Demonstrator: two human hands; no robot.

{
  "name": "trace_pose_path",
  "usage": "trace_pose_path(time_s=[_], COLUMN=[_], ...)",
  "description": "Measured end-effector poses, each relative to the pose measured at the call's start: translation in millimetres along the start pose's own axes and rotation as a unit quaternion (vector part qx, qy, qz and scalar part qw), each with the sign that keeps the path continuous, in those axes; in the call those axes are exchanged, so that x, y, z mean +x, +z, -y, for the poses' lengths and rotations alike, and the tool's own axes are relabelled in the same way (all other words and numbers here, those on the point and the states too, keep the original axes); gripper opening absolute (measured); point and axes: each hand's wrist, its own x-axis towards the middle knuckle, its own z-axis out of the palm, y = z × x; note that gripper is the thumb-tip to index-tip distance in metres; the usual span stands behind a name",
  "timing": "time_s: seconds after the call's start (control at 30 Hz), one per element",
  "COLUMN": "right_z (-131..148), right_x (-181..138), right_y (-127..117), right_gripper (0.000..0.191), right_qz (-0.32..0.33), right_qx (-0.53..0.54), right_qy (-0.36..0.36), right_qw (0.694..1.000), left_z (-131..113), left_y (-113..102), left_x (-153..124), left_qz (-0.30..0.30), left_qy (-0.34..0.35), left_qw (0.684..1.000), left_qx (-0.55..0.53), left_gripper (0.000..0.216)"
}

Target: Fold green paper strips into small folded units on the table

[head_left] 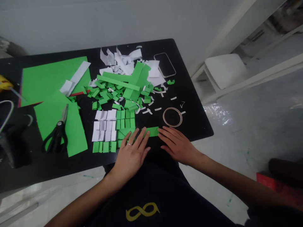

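My left hand lies flat on the near edge of the black table, fingers stretched out over small green paper squares. My right hand rests flat beside it, fingers extended, fingertips touching the right end of a folded green paper strip. That strip lies between the two hands. Just left of my left hand sits a grid of folded white pieces and green pieces. Neither hand grips anything.
A tape roll lies just beyond my right hand. Black scissors rest on large green sheets at left. A heap of green and white scraps and a phone sit farther back. A white stool stands right of the table.
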Motion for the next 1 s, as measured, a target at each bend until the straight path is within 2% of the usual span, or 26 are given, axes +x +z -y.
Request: trace_pose_path(time_s=[1.0], right_z=[0.0], right_x=[3.9], right_y=[4.8], right_gripper=[0.035], right_qz=[-0.012], right_qx=[0.034], right_qy=[0.030], right_qw=[0.999], left_z=[0.2], left_y=[1.1], left_x=[-0.5], left_qz=[0.003], left_qy=[-0.007], left_qw=[1.000], left_qx=[-0.003], left_gripper=[0.050])
